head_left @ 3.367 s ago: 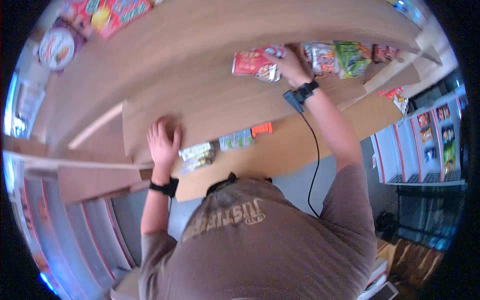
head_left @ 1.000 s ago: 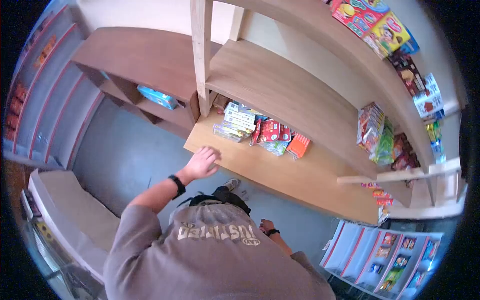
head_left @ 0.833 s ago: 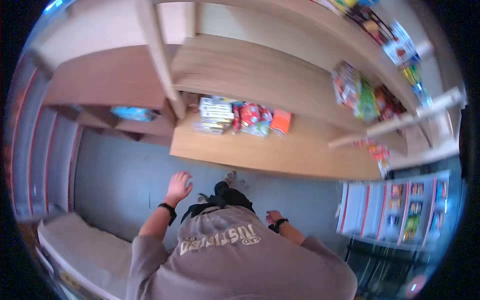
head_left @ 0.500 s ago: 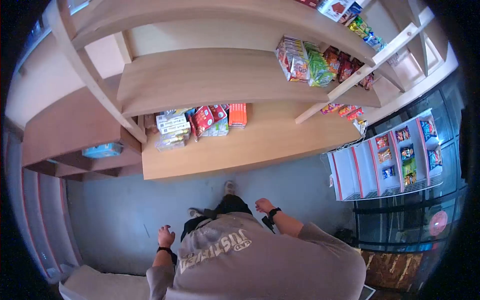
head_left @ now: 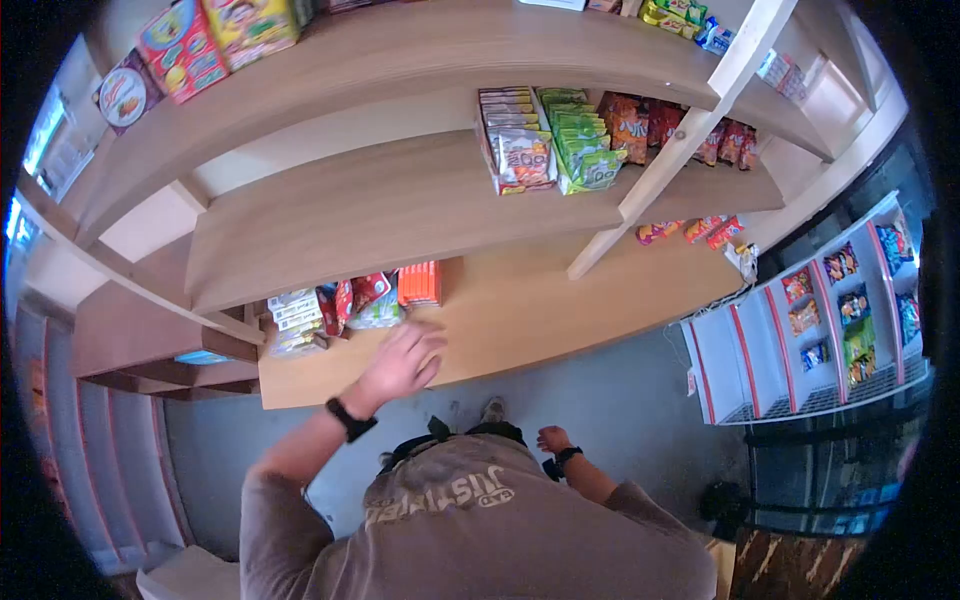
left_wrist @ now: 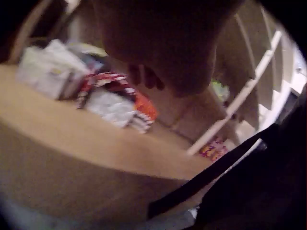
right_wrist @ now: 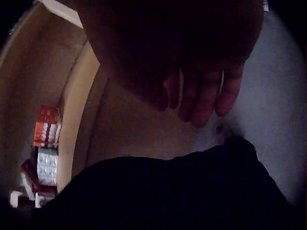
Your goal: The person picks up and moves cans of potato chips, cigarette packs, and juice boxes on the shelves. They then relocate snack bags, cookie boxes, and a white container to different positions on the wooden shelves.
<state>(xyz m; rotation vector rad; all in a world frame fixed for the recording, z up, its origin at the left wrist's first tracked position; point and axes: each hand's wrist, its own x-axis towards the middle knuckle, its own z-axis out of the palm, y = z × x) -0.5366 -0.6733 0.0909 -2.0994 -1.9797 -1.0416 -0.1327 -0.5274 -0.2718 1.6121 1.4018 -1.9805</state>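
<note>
My left hand (head_left: pixel 400 362) is raised in front of the low wooden shelf (head_left: pixel 520 320), fingers loosely bent and holding nothing. Behind it on that shelf stand orange packs (head_left: pixel 419 283), red pouches (head_left: pixel 368 290) and a stack of white boxes (head_left: pixel 297 318). The left wrist view shows the same goods blurred, with the orange pack (left_wrist: pixel 145 106) just past the fingers. My right hand (head_left: pixel 553 439) hangs low beside the body over the floor. In the right wrist view its fingers (right_wrist: pixel 204 105) droop loosely, with nothing in them.
On the middle shelf (head_left: pixel 340 210) are white-and-orange snack bags (head_left: pixel 520 150), green bags (head_left: pixel 585 150) and red bags (head_left: pixel 700 140). Boxes (head_left: pixel 180 50) stand on the top shelf. A diagonal wooden post (head_left: pixel 670 150) crosses the shelves. A white rack (head_left: pixel 770 340) stands at right.
First the right hand held a red pouch at the middle shelf and the left rested on the wood. Both then lowered, unladen; lately the left has risen toward the low shelf. The view has swung.
</note>
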